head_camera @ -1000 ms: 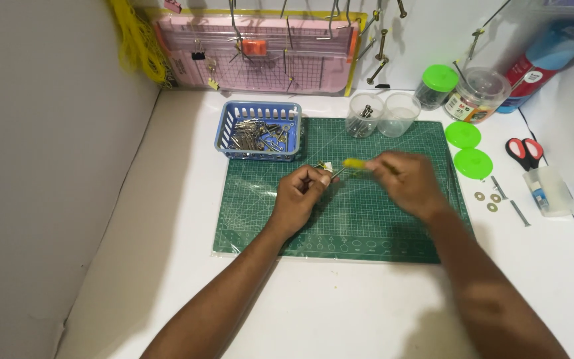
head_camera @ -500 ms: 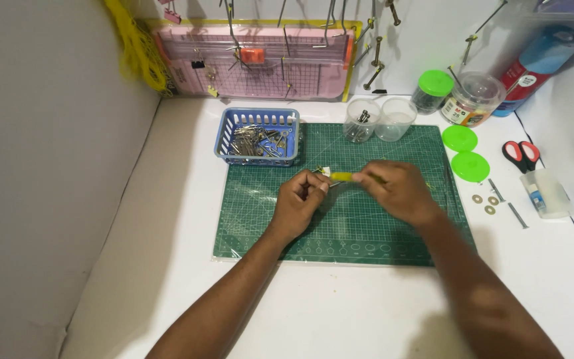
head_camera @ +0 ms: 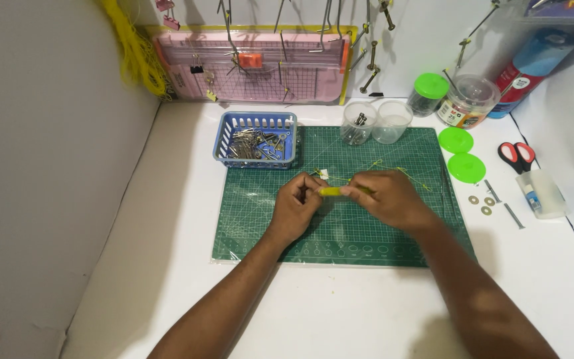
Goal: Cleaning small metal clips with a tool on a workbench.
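Both of my hands meet over the green cutting mat (head_camera: 247, 219). My right hand (head_camera: 386, 196) pinches a short yellow-green tool (head_camera: 332, 191) that lies level between the two hands. My left hand (head_camera: 297, 203) is closed around its left end together with a small white tag (head_camera: 323, 174) and a thin yellow string (head_camera: 406, 171) that trails right across the mat. What my left fingers grip exactly is partly hidden.
A blue basket (head_camera: 224, 136) of metal clips stands at the mat's back left, two clear cups (head_camera: 375, 121) behind the hands. Green lids (head_camera: 461, 154), jars, washers (head_camera: 483, 201), a bolt, scissors (head_camera: 514, 155) and a small clear box (head_camera: 545, 193) lie to the right. A pink paper trimmer (head_camera: 254, 66) leans against the wall.
Both hands have drawn slightly nearer to me and closer together on the mat, the yellow-green tool now level between them.
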